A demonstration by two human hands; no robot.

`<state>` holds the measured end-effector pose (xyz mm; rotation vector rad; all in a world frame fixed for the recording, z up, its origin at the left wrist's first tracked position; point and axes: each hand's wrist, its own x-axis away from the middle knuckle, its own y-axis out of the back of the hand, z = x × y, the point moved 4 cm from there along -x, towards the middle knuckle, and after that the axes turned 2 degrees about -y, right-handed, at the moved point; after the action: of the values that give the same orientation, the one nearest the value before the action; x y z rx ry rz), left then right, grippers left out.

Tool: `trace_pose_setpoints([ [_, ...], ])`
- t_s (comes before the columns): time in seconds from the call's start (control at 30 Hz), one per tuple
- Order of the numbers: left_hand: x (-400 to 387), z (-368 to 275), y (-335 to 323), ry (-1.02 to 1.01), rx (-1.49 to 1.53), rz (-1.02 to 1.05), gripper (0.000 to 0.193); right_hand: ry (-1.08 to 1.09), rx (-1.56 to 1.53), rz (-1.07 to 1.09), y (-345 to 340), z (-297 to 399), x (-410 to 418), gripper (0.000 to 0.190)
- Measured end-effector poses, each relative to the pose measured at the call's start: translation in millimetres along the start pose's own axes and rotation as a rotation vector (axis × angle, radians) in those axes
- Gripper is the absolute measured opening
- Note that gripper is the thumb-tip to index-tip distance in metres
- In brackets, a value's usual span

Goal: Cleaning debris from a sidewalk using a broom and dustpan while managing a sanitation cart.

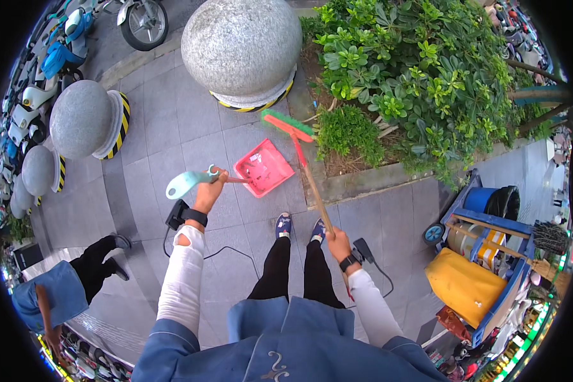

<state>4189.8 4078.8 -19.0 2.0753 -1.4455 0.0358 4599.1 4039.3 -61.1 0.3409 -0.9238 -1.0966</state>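
Observation:
My left hand (209, 192) is closed around the handle of a long-handled dustpan, near its pale green grip end (186, 183). The red dustpan pan (266, 167) is over the grey paving in front of my feet, with small bits of litter in it. My right hand (339, 244) grips the wooden broom handle (317, 196). The red broom head with green bristles (288, 125) is beyond the pan, beside the planting bed, its bristles facing away from me. Whether the bristles touch the ground I cannot tell.
Large stone ball bollards (242, 47) stand ahead and to the left. A curbed planting bed with shrubs (410, 71) lies ahead right. A blue cleaning cart (499, 286) stands at the right. Another person (57, 291) is at the lower left. Parked scooters (67, 55) line the far left.

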Motion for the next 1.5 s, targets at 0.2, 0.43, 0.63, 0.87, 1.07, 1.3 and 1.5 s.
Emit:
trace_pose_setpoints([
  [0.2, -67.6, 10.1, -5.5, -0.071, -0.162, 0.031, 0.019, -0.322, -0.289, 0.202, -38.6, 6.6, -31.3, 0.017],
  [0.43, -92.5, -4.0, -11.5, -0.152, -0.138, 0.023, 0.021, -0.556, -0.737, 0.494, 10.0, 43.4, 51.4, 0.014],
  [0.63, -92.4, 4.2, -2.1, -0.103, -0.144, 0.114, 0.025, -0.438, -0.574, 0.297, 4.7, 35.9, 20.4, 0.011],
  [0.87, -100.8, 51.9, 0.3, -0.242, -0.187, 0.135, 0.026, -0.552, -0.842, 0.384, -30.1, 12.2, 26.0, 0.014],
  [1.07, -73.0, 66.4, 1.5, -0.172, -0.413, 0.299, 0.028, -0.569, -1.079, 0.428, 44.5, 19.0, 124.7, 0.015],
  [1.3, 59.7, -42.6, -65.4, -0.561, -0.447, 0.299, 0.030, -0.680, -1.659, 0.259, 103.0, -26.1, 245.3, 0.018],
  [1.5, 165.8, -117.0, -125.1, -0.356, -0.347, 0.608, 0.026, -0.671, -1.927, 0.131, 105.8, -59.8, 314.3, 0.017],
])
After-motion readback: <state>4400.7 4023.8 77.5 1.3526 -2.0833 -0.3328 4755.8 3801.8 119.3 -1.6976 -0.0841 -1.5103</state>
